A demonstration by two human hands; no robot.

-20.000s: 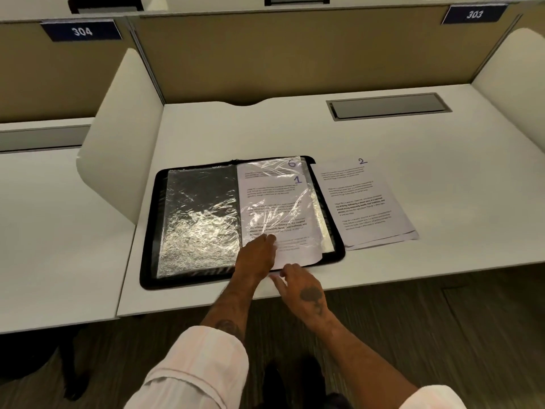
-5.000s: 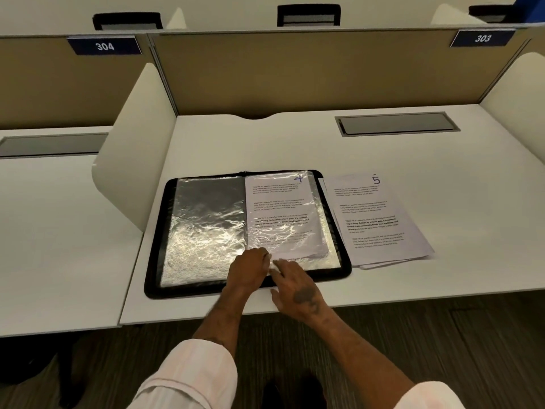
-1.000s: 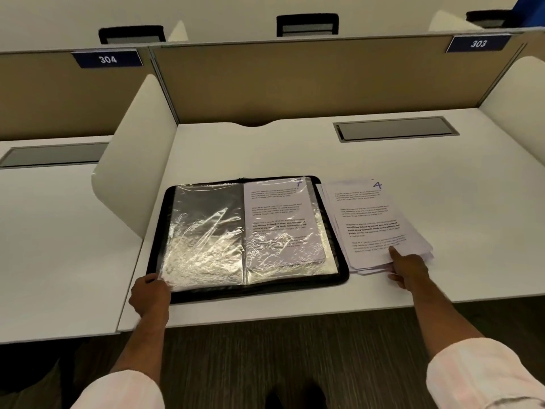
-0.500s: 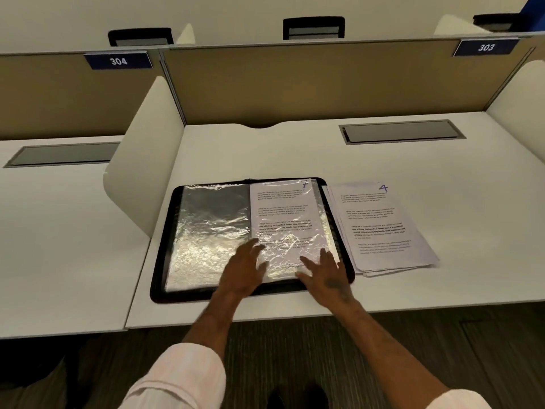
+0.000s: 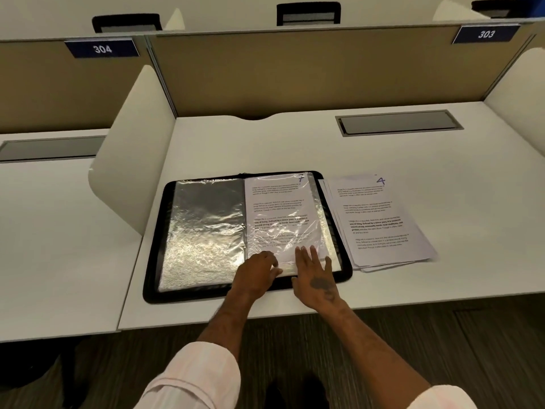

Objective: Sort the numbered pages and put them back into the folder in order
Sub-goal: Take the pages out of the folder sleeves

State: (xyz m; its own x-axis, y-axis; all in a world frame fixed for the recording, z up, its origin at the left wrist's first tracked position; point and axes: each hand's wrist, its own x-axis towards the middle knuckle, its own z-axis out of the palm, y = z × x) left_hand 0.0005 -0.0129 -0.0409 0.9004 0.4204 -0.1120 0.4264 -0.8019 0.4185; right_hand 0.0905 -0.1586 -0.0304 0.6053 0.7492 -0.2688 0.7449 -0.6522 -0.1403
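**Both hands meet at the near edge of the sleeved page 7**

A second ago the hands were well apart, the left at the folder's near left corner and the right on the loose sheets. Now they lie side by side on the folder's right half. Five seconds ago that sleeve showed page 4, which now tops the loose pile.

The right hand [image 5: 315,274] is open, its straight fingers [image 5: 306,255] spread flat on the plastic. Just to its left, the left hand [image 5: 256,276] has bent fingers with their tips at the sleeve's near edge. Whether they pinch paper or plastic cannot be told.

Beyond the fingertips of both hands lies page 7 [image 5: 280,211], inside its clear sleeve, with its number at the far corner. Left of the left hand is an empty sleeve [image 5: 203,231], crinkled and glossy. Both sleeves sit within the open black folder [image 5: 153,255]. To the right of the right hand, just beside the folder's rim, rests the loose stack [image 5: 380,222] with page 4 uppermost. All of it lies on the white desk [image 5: 295,143].

The step in hand appears to be emptying the folder, since page 7 is in the sleeve and the pile is not in order. Sorting and refilling seem still to come. The next move probably calls for one hand to hold the slack plastic flat. The other would then draw the sheet toward the near edge, straight, so it neither creases nor drags the sleeve.
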